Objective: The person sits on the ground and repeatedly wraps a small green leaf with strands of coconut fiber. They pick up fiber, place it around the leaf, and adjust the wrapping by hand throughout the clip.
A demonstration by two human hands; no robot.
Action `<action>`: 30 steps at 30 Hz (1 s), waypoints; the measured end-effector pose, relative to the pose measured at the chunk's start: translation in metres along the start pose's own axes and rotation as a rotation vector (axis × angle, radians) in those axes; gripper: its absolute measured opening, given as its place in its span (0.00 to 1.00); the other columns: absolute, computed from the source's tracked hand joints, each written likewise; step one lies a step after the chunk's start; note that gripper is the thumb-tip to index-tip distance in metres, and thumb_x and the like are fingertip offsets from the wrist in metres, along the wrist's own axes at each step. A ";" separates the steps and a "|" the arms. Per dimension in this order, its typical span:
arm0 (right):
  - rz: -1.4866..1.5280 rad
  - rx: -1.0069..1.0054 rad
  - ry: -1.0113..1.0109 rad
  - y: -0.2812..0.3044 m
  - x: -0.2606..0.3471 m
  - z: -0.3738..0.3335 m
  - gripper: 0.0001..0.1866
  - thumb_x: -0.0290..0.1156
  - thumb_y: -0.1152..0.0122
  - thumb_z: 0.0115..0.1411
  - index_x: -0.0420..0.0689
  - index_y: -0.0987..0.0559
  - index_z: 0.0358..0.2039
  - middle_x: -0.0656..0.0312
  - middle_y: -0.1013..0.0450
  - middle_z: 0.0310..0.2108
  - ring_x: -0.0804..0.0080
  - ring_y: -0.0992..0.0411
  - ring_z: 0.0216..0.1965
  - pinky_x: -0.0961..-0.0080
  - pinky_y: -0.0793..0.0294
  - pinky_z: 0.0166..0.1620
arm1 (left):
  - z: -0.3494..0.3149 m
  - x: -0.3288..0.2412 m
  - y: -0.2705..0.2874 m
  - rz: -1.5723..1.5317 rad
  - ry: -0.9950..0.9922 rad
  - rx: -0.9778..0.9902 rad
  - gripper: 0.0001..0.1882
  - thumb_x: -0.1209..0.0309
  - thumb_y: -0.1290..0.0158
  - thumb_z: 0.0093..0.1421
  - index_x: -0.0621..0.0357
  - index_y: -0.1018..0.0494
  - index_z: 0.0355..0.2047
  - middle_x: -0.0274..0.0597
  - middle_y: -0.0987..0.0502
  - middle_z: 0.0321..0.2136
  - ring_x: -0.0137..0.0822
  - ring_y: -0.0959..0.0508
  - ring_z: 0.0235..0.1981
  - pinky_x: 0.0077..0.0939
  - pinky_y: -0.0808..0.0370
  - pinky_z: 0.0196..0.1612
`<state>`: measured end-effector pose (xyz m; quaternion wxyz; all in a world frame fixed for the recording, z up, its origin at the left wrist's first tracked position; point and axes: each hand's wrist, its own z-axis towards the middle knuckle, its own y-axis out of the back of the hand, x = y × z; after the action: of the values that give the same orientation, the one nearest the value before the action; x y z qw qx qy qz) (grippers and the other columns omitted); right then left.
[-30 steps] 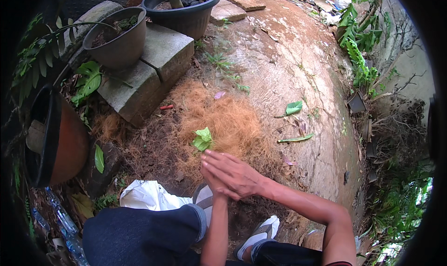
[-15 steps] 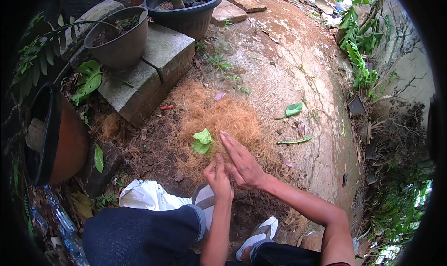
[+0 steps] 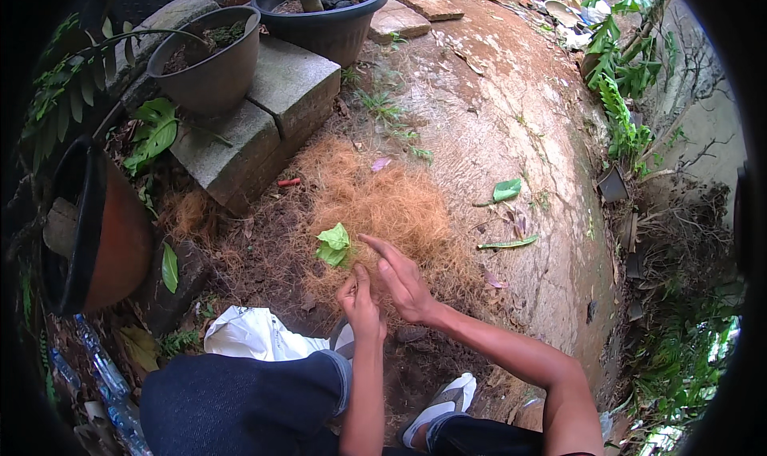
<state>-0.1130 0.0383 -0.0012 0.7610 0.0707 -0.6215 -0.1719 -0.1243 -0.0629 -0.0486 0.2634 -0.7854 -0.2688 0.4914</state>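
Note:
My left hand (image 3: pixel 362 304) is closed in a pinch, its thumb and finger pointing up at the base of a light green, crumpled leafy sprig (image 3: pixel 332 245). The sprig's stem is mostly hidden by the fingers and by some pale fibre around its base. To the right, my right hand (image 3: pixel 406 287) is held with its fingers stretched out beside the sprig, the palm side turned toward my left hand. Both hands hover over the near edge of a loose heap of orange-brown coconut fibre (image 3: pixel 391 204) on the ground.
Potted plants in a grey pot (image 3: pixel 206 81) and a dark pot (image 3: pixel 339 29) stand on concrete blocks (image 3: pixel 296 81). A tipped brown pot (image 3: pixel 120 240) lies left. Near my feet sit a white bag (image 3: pixel 260 336) and plastic bottles (image 3: pixel 108 368). Loose leaves (image 3: pixel 506 190) lie right.
Both hands and the leafy sprig have shifted slightly left. My right hand has drawn a little apart from the left, its fingers tilting further left.

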 end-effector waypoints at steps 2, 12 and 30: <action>0.054 -0.009 -0.057 0.000 0.000 0.000 0.28 0.37 0.63 0.75 0.30 0.33 0.66 0.40 0.31 0.64 0.51 0.35 0.68 0.62 0.39 0.70 | 0.000 -0.004 0.001 0.044 0.022 0.003 0.14 0.65 0.47 0.75 0.54 0.26 0.30 0.22 0.32 0.22 0.15 0.35 0.20 0.16 0.39 0.22; 0.015 -0.039 -0.034 0.003 0.007 -0.006 0.27 0.35 0.61 0.75 0.29 0.33 0.67 0.39 0.32 0.64 0.49 0.33 0.67 0.62 0.39 0.70 | -0.003 -0.001 -0.001 0.074 0.074 -0.010 0.16 0.62 0.47 0.74 0.49 0.28 0.26 0.19 0.38 0.16 0.14 0.42 0.15 0.17 0.50 0.17; -0.250 -0.284 0.035 0.084 0.010 0.024 0.20 0.33 0.55 0.74 0.36 0.24 0.59 0.47 0.22 0.53 0.57 0.23 0.53 0.56 0.27 0.60 | 0.001 0.002 0.011 -0.186 0.186 0.041 0.09 0.63 0.45 0.73 0.54 0.25 0.43 0.35 0.17 0.42 0.23 0.18 0.31 0.16 0.24 0.25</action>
<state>-0.1199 0.1151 0.0399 0.7467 0.0424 -0.5640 -0.3499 -0.1230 -0.0689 -0.0578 0.3475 -0.7938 -0.3049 0.3952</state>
